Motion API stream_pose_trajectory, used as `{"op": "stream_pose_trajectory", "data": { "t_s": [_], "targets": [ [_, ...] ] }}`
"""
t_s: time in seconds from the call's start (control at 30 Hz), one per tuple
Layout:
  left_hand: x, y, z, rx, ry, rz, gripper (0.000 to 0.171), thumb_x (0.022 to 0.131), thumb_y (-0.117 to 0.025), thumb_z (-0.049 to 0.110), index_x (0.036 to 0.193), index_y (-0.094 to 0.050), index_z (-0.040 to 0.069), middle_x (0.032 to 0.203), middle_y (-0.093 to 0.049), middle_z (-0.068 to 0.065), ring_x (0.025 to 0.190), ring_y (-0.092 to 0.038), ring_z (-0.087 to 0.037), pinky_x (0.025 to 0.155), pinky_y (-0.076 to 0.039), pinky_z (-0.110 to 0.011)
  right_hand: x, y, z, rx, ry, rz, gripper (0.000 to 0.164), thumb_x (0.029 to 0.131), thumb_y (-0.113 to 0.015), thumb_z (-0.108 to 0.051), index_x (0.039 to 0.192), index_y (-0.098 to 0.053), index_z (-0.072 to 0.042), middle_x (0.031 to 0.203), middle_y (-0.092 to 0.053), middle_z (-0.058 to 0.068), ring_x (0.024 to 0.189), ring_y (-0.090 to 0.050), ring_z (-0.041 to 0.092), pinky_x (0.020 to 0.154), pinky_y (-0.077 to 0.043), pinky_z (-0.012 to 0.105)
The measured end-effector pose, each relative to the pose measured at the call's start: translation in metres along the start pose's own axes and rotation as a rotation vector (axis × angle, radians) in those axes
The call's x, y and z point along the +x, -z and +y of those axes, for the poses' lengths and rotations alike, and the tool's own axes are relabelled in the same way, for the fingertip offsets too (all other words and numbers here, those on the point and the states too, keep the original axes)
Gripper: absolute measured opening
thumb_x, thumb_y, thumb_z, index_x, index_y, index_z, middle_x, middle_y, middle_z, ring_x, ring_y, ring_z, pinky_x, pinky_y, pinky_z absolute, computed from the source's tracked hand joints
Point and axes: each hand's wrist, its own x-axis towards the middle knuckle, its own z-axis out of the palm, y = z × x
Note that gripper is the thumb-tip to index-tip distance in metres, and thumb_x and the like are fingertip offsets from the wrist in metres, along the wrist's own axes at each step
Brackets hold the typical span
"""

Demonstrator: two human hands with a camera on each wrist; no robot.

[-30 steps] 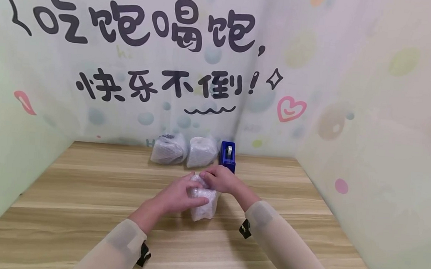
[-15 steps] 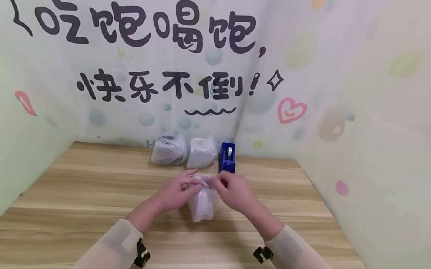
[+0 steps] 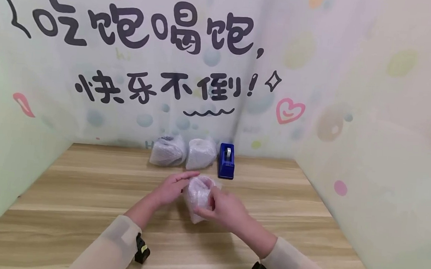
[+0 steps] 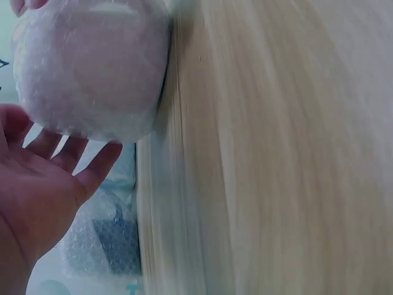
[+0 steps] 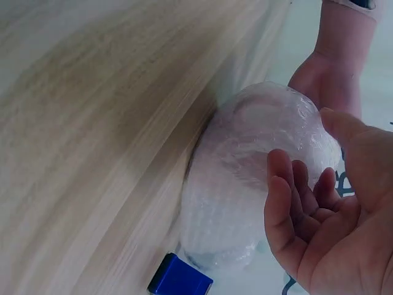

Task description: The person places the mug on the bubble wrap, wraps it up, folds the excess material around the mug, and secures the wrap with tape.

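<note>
A bubble-wrapped bundle (image 3: 197, 198) stands on the table in the middle of the head view, with loose wrap at its top. What is inside cannot be made out. My left hand (image 3: 168, 188) lies along the bundle's left side, and its spread fingers (image 4: 101, 166) touch the wrap in the left wrist view. On the other side, my right hand (image 3: 229, 210) has its thumb over the near face. In the right wrist view its fingers (image 5: 280, 203) are loosely bent in front of the wrapped bundle (image 5: 227, 203), with no clear pinch.
Two more bubble-wrapped bundles, a left one (image 3: 168, 152) and a right one (image 3: 201, 153), stand against the back wall. Beside them is a blue tape dispenser (image 3: 226, 164) with a roll in it. Printed walls (image 3: 378, 162) enclose the wooden table (image 3: 95, 192).
My right hand moved from the bundle's top to its right and near side. My left hand slid back to the left side. The loose top wrap shifted.
</note>
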Motion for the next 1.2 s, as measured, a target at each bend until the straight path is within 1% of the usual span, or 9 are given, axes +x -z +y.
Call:
{"op": "stream_pose_trajectory", "data": {
  "t_s": [0.1, 0.2, 0.37, 0.5, 0.6, 0.8, 0.97, 1.03, 1.2],
  "targets": [
    [-0.003, 0.007, -0.004, -0.030, 0.003, -0.004, 0.046, 0.112, -0.049, 0.015, 0.155, -0.059, 0.001, 0.160, -0.058, -0.024, 0.133, -0.061, -0.031, 0.106, -0.056, -0.041, 0.001, 0.002, 0.005, 0.045, -0.018, -0.010, 0.045, 0.093, -0.084, -0.041, 0.122, -0.067, -0.013, 0.080, -0.061, -0.004, 0.068, -0.055, 0.011, 0.057, -0.045, 0.028],
    [-0.010, 0.016, -0.008, -0.014, -0.001, -0.003, 0.044, 0.109, -0.057, 0.013, 0.148, -0.063, -0.005, 0.149, -0.065, -0.026, 0.120, -0.063, -0.023, 0.096, -0.058, -0.036, 0.002, 0.005, 0.013, 0.085, -0.041, -0.027, 0.030, 0.090, -0.083, -0.034, 0.100, -0.060, -0.016, 0.086, -0.062, 0.000, 0.072, -0.056, 0.015, 0.059, -0.046, 0.030],
    [-0.022, 0.028, -0.011, 0.027, 0.036, -0.010, 0.042, 0.103, -0.072, 0.017, 0.138, -0.064, -0.005, 0.120, -0.070, -0.021, 0.100, -0.068, -0.019, 0.082, -0.065, -0.040, 0.009, 0.008, 0.027, 0.169, -0.069, -0.033, 0.026, 0.093, -0.082, -0.023, 0.108, -0.062, -0.014, 0.091, -0.063, 0.005, 0.075, -0.059, 0.017, 0.061, -0.049, 0.030],
    [-0.029, 0.032, -0.009, 0.022, 0.094, -0.025, 0.056, 0.099, -0.081, 0.021, 0.143, -0.054, -0.001, 0.116, -0.064, -0.017, 0.090, -0.071, -0.021, 0.070, -0.066, -0.042, 0.023, 0.005, 0.031, 0.282, -0.117, -0.068, 0.023, 0.101, -0.077, -0.016, 0.117, -0.062, -0.012, 0.079, -0.066, 0.004, 0.067, -0.067, 0.015, 0.059, -0.053, 0.029],
    [-0.030, 0.033, -0.007, 0.036, 0.122, 0.005, 0.065, 0.097, -0.084, 0.023, 0.147, -0.049, 0.000, 0.119, -0.062, -0.020, 0.087, -0.071, -0.024, 0.068, -0.067, -0.044, 0.037, 0.002, 0.029, 0.282, -0.146, -0.073, 0.023, 0.104, -0.074, -0.016, 0.122, -0.063, -0.012, 0.079, -0.068, 0.002, 0.067, -0.068, 0.013, 0.059, -0.054, 0.028],
    [-0.022, 0.036, -0.008, 0.142, 0.146, 0.143, 0.065, 0.102, -0.080, 0.030, 0.154, -0.052, 0.002, 0.127, -0.067, -0.024, 0.088, -0.072, -0.025, 0.072, -0.066, -0.038, 0.068, -0.005, 0.024, 0.201, -0.145, -0.015, 0.025, 0.106, -0.073, -0.018, 0.128, -0.068, -0.009, 0.080, -0.071, 0.006, 0.065, -0.063, 0.012, 0.059, -0.052, 0.026],
    [-0.011, 0.039, -0.014, 0.241, 0.101, 0.225, 0.062, 0.106, -0.075, 0.030, 0.156, -0.054, 0.000, 0.126, -0.071, -0.024, 0.094, -0.074, -0.026, 0.074, -0.063, -0.033, 0.089, -0.011, 0.023, 0.159, -0.137, 0.055, 0.027, 0.105, -0.074, -0.019, 0.129, -0.072, -0.007, 0.081, -0.073, 0.007, 0.064, -0.062, 0.011, 0.061, -0.052, 0.025],
    [-0.006, 0.039, -0.015, 0.264, 0.076, 0.251, 0.061, 0.106, -0.074, 0.028, 0.156, -0.055, -0.002, 0.123, -0.072, -0.024, 0.100, -0.073, -0.030, 0.076, -0.063, -0.035, 0.095, -0.012, 0.023, 0.152, -0.155, 0.062, 0.028, 0.106, -0.073, -0.020, 0.131, -0.072, -0.007, 0.083, -0.074, 0.007, 0.066, -0.062, 0.012, 0.062, -0.052, 0.025],
    [0.002, 0.041, -0.017, 0.283, 0.073, 0.266, 0.062, 0.107, -0.072, 0.027, 0.158, -0.053, -0.003, 0.122, -0.073, -0.024, 0.100, -0.073, -0.030, 0.077, -0.063, -0.035, 0.106, -0.012, 0.023, 0.142, -0.193, 0.056, 0.030, 0.107, -0.071, -0.020, 0.135, -0.072, -0.009, 0.089, -0.074, 0.007, 0.071, -0.065, 0.014, 0.066, -0.055, 0.027]
  ]
}}
